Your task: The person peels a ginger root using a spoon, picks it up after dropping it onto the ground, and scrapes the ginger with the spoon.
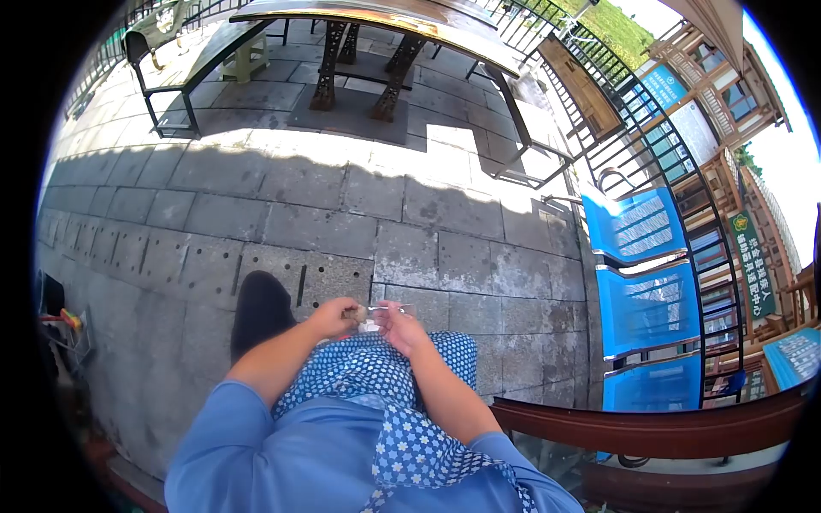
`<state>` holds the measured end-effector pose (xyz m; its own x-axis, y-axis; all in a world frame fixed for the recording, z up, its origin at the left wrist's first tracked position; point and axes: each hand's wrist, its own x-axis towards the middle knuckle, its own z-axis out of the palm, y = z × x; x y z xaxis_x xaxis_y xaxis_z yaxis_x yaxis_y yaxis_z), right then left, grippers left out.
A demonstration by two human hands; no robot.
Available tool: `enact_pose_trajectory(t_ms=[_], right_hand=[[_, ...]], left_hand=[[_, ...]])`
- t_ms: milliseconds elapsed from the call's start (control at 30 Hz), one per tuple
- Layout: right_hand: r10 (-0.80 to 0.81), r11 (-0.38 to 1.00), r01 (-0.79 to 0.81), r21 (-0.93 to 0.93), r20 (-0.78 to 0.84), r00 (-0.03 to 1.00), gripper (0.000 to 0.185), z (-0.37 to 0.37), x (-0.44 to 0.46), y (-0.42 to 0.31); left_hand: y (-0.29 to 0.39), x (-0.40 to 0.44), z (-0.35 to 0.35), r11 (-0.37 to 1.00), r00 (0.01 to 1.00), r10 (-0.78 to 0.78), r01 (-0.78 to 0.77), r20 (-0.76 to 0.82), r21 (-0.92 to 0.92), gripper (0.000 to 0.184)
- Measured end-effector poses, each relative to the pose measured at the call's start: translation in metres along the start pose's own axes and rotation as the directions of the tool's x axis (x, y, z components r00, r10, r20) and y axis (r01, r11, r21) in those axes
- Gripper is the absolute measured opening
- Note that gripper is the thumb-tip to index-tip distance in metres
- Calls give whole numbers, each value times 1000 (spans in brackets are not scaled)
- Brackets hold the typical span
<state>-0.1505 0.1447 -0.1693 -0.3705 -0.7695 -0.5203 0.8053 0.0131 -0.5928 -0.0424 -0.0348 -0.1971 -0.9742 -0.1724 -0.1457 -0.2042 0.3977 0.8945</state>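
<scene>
Just above my lap, my left hand [335,317] pinches a small brownish lump [353,315], too small to identify. Close beside it, the fingers of my right hand [398,327] are closed around a thin, silvery tool [376,309]; its exact kind does not show. The tool points toward the lump, and I cannot tell whether the two touch. Something small and white [369,327] shows below, between my hands. Under both hands lies a blue patterned apron [342,368] over my lap.
Grey paving [316,222] stretches ahead. A long wooden table [376,19] with benches stands at the far side. Blue metal seats [647,308] line the black railing [684,171] on the right. A brown wooden rail [650,427] runs near my right elbow.
</scene>
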Motion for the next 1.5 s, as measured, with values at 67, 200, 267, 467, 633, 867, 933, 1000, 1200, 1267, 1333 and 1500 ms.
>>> enact_pose_trajectory(t_ms=[67, 200, 267, 467, 633, 867, 933, 1000, 1200, 1267, 1333, 1500], right_hand=[[-14, 1000, 14, -21, -16, 1000, 32, 1, -3, -5], [61, 995, -58, -84, 38, 997, 32, -2, 0, 2], [61, 994, -59, -92, 15, 998, 31, -1, 2, 3], [15, 997, -14, -70, 3, 1000, 31, -1, -3, -2], [16, 996, -17, -84, -13, 1000, 32, -5, 2, 2], [61, 983, -56, -174, 25, 998, 32, -1, -1, 1], [64, 979, -57, -193, 30, 997, 33, -1, 1, 3], [9, 992, -15, -127, -51, 999, 32, 1, 2, 1], [7, 988, 0, -154, 42, 999, 31, -2, 0, 0], [18, 987, -9, -160, 51, 999, 31, -2, 1, 2], [27, 986, -17, -167, 62, 998, 31, -2, 0, 2], [31, 992, -29, -126, 13, 999, 31, 0, -2, -1]], left_hand=[[-4, 0, 0, 1000, 1000, 6, -6, -1, -5, 36], [1, -2, -2, 1000, 1000, -19, 19, 6, -19, 35], [0, -2, 0, 1000, 1000, 7, -7, -12, -11, 35], [0, -4, -1, 999, 999, 27, -26, -35, 22, 35], [-1, -2, 1, 1000, 1000, -3, 4, -26, 11, 34], [-6, -1, 2, 998, 999, 52, -52, -3, 43, 35], [-6, -1, 3, 996, 997, 71, -72, 15, 45, 36], [-5, -1, 2, 981, 990, 127, -134, 60, 141, 34], [-1, -3, 0, 996, 998, 50, -52, 33, 68, 35], [0, -2, 0, 998, 999, 23, -25, 42, 51, 34], [0, -2, 0, 999, 999, -4, 2, 51, 35, 34], [2, -3, -2, 999, 999, 1, -3, 51, 33, 34]])
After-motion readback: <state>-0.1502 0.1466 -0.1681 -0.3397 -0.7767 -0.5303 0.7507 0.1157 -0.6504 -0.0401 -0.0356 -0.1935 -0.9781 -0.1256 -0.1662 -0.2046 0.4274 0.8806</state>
